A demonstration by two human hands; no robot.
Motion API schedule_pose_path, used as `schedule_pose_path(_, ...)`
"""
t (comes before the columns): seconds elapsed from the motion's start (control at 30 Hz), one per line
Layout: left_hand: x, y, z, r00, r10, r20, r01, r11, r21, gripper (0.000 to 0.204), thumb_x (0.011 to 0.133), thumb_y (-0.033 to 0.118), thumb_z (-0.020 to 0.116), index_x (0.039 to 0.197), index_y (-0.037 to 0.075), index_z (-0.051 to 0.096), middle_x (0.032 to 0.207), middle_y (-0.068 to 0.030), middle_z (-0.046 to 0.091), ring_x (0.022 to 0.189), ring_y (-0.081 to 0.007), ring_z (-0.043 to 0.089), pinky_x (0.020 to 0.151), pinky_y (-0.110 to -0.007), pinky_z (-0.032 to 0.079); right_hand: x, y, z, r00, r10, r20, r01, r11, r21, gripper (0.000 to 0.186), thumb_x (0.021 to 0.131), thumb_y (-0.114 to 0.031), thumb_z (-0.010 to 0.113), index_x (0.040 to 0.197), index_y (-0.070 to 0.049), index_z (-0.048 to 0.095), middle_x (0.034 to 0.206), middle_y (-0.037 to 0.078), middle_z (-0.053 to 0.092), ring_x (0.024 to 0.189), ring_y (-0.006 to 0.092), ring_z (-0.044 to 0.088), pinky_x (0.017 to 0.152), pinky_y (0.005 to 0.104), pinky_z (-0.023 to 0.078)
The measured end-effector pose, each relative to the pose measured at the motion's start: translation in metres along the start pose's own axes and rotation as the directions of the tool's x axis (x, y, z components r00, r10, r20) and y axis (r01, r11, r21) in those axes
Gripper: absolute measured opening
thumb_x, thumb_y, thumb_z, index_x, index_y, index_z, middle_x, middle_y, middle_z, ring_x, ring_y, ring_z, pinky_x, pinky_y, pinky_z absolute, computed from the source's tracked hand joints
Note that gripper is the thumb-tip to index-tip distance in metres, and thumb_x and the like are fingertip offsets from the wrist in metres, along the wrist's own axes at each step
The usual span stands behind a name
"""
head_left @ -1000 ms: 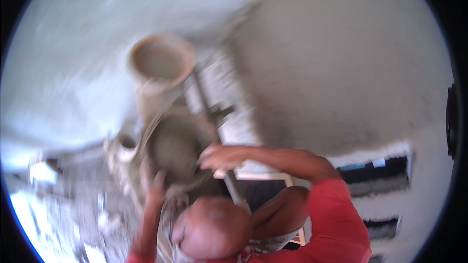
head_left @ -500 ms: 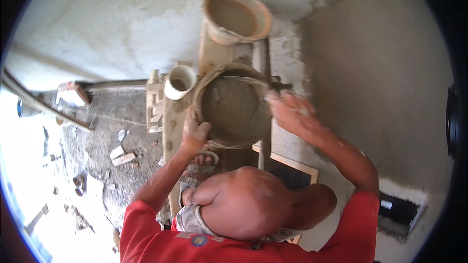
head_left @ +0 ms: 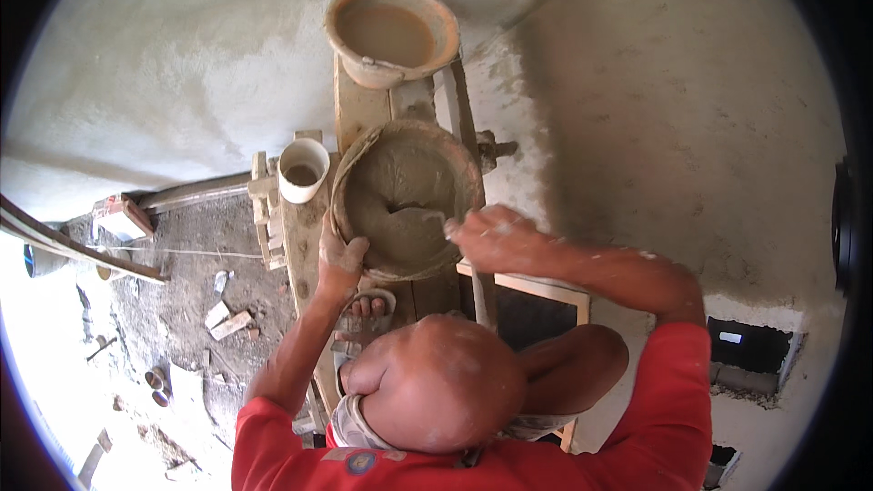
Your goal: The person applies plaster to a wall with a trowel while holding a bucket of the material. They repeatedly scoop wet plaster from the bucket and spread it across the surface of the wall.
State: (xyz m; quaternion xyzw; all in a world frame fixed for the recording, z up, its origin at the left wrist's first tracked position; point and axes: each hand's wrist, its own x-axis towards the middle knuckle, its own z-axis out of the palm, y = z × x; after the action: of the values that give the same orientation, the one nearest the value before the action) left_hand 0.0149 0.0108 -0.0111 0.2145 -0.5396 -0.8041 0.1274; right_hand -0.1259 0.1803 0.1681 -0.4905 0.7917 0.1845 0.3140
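Left hand (head_left: pixel 340 262): at the near-left rim of the basin (head_left: pixel 469 165), thumb over the edge, fingers against the outer wall, gripping it. Right hand (head_left: pixel 494 238): at the right rim, fingers closed around what appears to be the handle of a trowel (head_left: pixel 424 216); the handle itself is mostly hidden. The trowel's blade lies directly left of these fingers, partly sunk in the wet mortar (head_left: pixel 400 168) inside the basin. Its long axis runs roughly crosswise to the person. The right hand is the nearer one; the left is apart from the blade. Beyond, left: a white cup (head_left: pixel 300 191) beside the basin. Farthest: a bucket (head_left: pixel 382 75) of cloudy liquid on the planks (head_left: pixel 362 105).
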Motion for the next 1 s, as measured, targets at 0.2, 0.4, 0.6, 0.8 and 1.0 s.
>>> schedule_pose_path(0.2,0.003,-0.011,-0.014,0.999,-0.033,-0.008,0.034,0.988,0.152,0.064,0.08,0.008,0.057,0.14,0.0,0.038,0.114,-0.0126,0.061,0.081,-0.0152,0.064,0.053,-0.024,0.052,0.0,0.024,-0.049,0.942,0.064,-0.33,-0.118,0.982,-0.145,0.02,0.091,-0.01,0.053,0.101,-0.002,0.068,0.077,0.019,0.069,0.076,0.0359,0.071,0.065,0.0469,0.057)
schedule_pose_path(0.4,-0.001,0.024,0.0,0.975,-0.219,-0.024,0.22,0.974,0.047,0.06,0.076,0.008,0.055,0.134,-0.002,0.043,0.11,-0.0191,0.063,0.102,-0.0268,0.061,0.093,-0.038,0.049,0.074,0.039,-0.008,0.99,-0.005,-0.143,-0.036,0.957,-0.288,0.018,0.08,-0.01,0.061,0.091,-0.002,0.073,0.083,0.018,0.072,0.08,0.0329,0.073,0.07,0.0426,0.058)
schedule_pose_path(0.6,-0.001,-0.003,-0.003,0.993,-0.089,-0.078,0.095,0.993,0.075,0.062,0.077,0.005,0.055,0.137,0.0,0.042,0.112,-0.0206,0.063,0.102,-0.0289,0.062,0.093,-0.038,0.049,0.104,0.038,-0.038,0.868,0.201,0.454,-0.187,0.979,-0.076,0.023,0.073,-0.01,0.055,0.086,0.002,0.071,0.077,0.016,0.069,0.065,0.0303,0.067,0.058,0.0427,0.051)
schedule_pose_path(0.8,-0.003,0.02,0.009,0.986,-0.119,-0.117,0.145,0.957,0.252,0.064,0.078,0.004,0.053,0.14,-0.001,0.039,0.114,-0.0217,0.063,0.106,-0.0306,0.062,0.096,-0.038,0.047,0.091,0.05,-0.011,0.852,-0.035,0.522,-0.178,0.919,0.353,0.028,0.082,-0.023,0.062,0.092,0.003,0.064,0.071,0.012,0.062,0.057,0.0231,0.061,0.049,0.0417,0.047)
schedule_pose_path(1.0,-0.007,0.017,0.004,0.996,0.04,-0.076,-0.02,0.967,0.255,0.065,0.079,0.005,0.053,0.141,-0.002,0.036,0.116,-0.0225,0.062,0.108,-0.0311,0.061,0.098,-0.038,0.046,0.073,0.028,0.034,0.871,-0.035,0.491,-0.457,0.312,0.833,0.023,0.093,-0.026,0.06,0.089,-0.003,0.057,0.07,0.009,0.056,0.051,0.0167,0.056,0.044,0.0332,0.046)
